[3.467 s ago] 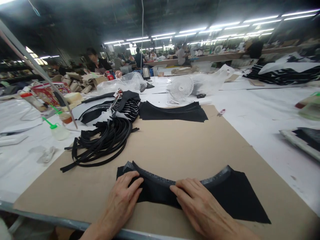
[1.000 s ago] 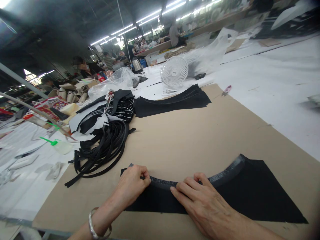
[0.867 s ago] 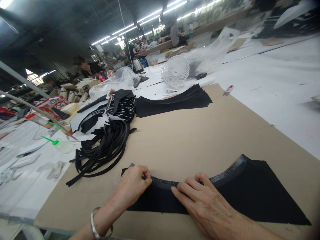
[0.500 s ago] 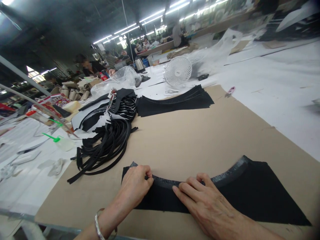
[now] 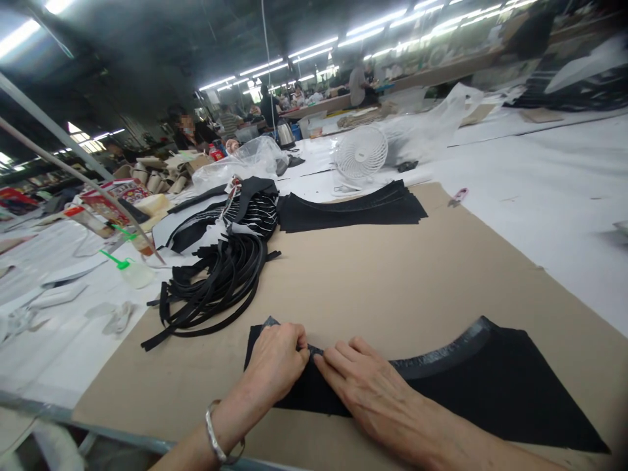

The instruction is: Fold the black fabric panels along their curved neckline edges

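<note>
A curved black fabric piece (image 5: 520,386) lies flat before me, with a shiny dark strip (image 5: 449,352) along its concave upper edge. Near the piece's left end, my left hand (image 5: 277,360) is closed in a pinch on that edge. Close beside it, my right hand (image 5: 375,386) has its fingers drawn together on the same edge, thumb toward the left hand. Both hands cover part of the strip, and their fingertips are partly hidden. A silver bracelet (image 5: 214,432) circles my left wrist.
Tan board (image 5: 373,281) lies under the work. A stack of similar black pieces (image 5: 353,210) sits at its far edge, with coiled black strips (image 5: 220,288) to the left. Beyond are a white fan (image 5: 362,154), pink snips (image 5: 458,196) and a green-tipped bottle (image 5: 135,273).
My right hand has slid left along the curved edge, closer to my left hand, uncovering more of the strip on the right. The left hand keeps its pinch. The view has shifted slightly.
</note>
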`<move>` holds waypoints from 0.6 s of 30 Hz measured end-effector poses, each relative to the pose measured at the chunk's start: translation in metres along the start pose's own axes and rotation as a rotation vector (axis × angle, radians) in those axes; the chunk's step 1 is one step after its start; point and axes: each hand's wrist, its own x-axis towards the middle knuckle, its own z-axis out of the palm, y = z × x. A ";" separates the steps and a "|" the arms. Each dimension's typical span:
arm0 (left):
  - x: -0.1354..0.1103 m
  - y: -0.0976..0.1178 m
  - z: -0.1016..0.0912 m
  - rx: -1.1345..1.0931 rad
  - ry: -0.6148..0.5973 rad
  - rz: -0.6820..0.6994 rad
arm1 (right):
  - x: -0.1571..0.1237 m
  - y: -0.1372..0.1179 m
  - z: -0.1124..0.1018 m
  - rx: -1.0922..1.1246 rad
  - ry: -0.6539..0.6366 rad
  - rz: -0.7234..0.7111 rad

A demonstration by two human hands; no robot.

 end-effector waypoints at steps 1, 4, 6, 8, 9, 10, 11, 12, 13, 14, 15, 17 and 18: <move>0.000 -0.001 -0.001 -0.012 -0.003 0.002 | 0.001 0.000 0.003 -0.015 -0.004 -0.014; 0.001 -0.010 -0.006 -0.061 -0.004 -0.006 | 0.004 0.002 0.008 -0.060 -0.023 -0.062; 0.001 -0.021 -0.012 -0.100 0.001 -0.019 | 0.006 0.003 0.009 -0.095 -0.029 -0.085; 0.002 -0.035 -0.017 -0.142 -0.007 -0.026 | 0.008 0.003 0.008 -0.116 -0.027 -0.100; 0.004 -0.042 -0.018 -0.164 -0.018 -0.028 | 0.009 0.003 0.007 -0.118 -0.027 -0.103; 0.005 -0.049 -0.019 -0.185 -0.030 -0.031 | 0.009 0.003 0.006 -0.114 -0.026 -0.101; 0.007 -0.055 -0.019 -0.205 -0.042 -0.037 | 0.009 0.003 0.005 -0.105 -0.024 -0.096; 0.009 -0.061 -0.019 -0.225 -0.052 -0.044 | 0.009 0.003 0.005 -0.094 -0.026 -0.091; 0.011 -0.065 -0.018 -0.245 -0.061 -0.052 | 0.009 0.003 0.004 -0.085 -0.027 -0.085; 0.013 -0.068 -0.017 -0.263 -0.070 -0.060 | 0.008 0.003 0.004 -0.078 -0.026 -0.084; 0.015 -0.070 -0.016 -0.280 -0.075 -0.068 | 0.008 0.004 0.004 -0.073 -0.024 -0.081; 0.019 -0.072 -0.015 -0.306 -0.074 -0.084 | 0.007 0.004 0.004 -0.062 -0.022 -0.077; 0.020 -0.072 -0.015 -0.314 -0.068 -0.093 | 0.007 0.005 0.004 -0.055 -0.018 -0.076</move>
